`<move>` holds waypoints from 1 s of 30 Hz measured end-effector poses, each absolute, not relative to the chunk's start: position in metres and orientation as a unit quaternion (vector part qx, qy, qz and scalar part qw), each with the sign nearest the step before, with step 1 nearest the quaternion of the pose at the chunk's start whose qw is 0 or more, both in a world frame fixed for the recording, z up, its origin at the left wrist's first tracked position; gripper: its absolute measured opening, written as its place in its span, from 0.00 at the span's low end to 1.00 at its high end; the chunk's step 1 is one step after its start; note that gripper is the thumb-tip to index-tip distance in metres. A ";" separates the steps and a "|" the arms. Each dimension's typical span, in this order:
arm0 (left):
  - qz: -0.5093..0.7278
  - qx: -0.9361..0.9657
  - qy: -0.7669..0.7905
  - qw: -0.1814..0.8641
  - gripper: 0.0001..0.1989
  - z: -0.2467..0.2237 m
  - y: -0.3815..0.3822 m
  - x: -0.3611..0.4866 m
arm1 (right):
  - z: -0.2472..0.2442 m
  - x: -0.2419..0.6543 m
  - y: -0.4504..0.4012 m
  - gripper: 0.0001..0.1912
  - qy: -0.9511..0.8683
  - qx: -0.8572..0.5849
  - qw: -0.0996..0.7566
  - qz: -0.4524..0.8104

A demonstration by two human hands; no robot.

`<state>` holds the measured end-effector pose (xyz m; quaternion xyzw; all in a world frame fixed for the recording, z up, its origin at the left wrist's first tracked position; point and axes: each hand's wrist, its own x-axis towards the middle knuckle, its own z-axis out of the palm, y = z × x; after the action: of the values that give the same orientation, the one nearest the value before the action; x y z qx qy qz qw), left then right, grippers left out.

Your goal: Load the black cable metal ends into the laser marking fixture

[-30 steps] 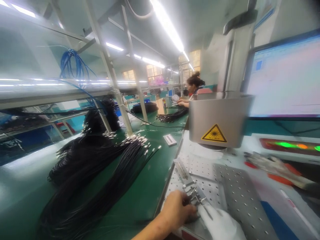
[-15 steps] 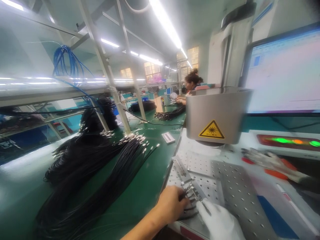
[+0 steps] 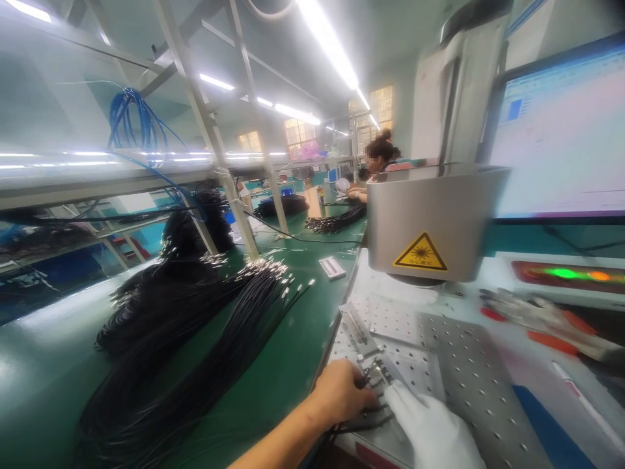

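Observation:
My bare left hand [image 3: 342, 392] is closed, its fingers curled round black cables [image 3: 349, 428] at the near end of a metal fixture [image 3: 360, 331]. Small silvery cable ends [image 3: 375, 372] lie in the fixture beside its fingertips. From the other side, my right hand [image 3: 432, 420], in a white glove, presses its fingers together at the same end. What sits between the gloved fingertips is hidden. The fixture rests on a perforated metal plate [image 3: 469, 365], under a grey machine head [image 3: 430, 221] with a yellow laser warning sign.
Bundles of black cables [image 3: 195, 352] with shiny ends cover much of the green table [image 3: 297, 326] at left. A small pale block [image 3: 332, 268] lies there. Gloves [image 3: 537, 316], a blue sheet [image 3: 551, 423] and a monitor [image 3: 561, 137] are at right. A co-worker [image 3: 378, 159] sits farther back.
The view has turned slightly left, so the scene sits a little farther right. Both hands stay at the fixture, and the gloved fingers have shifted only slightly.

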<state>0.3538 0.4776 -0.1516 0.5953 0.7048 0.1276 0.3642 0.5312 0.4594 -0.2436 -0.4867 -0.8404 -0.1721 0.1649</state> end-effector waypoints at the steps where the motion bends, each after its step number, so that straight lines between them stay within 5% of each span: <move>1: 0.109 0.603 0.706 0.355 0.16 -0.151 0.479 0.354 | -0.244 0.530 0.461 0.31 -0.845 -0.485 0.152 -0.167; 7: 0.123 0.652 0.685 0.299 0.21 -0.148 0.476 0.356 | -0.248 0.524 0.467 0.30 -0.838 -0.488 0.147 -0.195; 14: 0.236 0.578 0.673 0.397 0.06 -0.149 0.467 0.339 | -0.241 0.525 0.461 0.33 -0.834 -0.489 0.159 -0.203; 20: 0.313 0.462 0.652 0.513 0.06 -0.153 0.465 0.336 | -0.243 0.526 0.461 0.26 -0.840 -0.488 0.167 -0.170; 24: 0.283 0.535 0.683 0.410 0.05 -0.154 0.472 0.349 | -0.244 0.526 0.462 0.29 -0.843 -0.481 0.154 -0.186; 30: 0.206 0.608 0.707 0.297 0.03 -0.151 0.474 0.365 | -0.243 0.529 0.463 0.18 -0.849 -0.464 0.179 -0.178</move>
<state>0.3647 0.4745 -0.1509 0.6078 0.7072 0.2058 0.2968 0.5290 0.4626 -0.2427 -0.4637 -0.8492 -0.1781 0.1789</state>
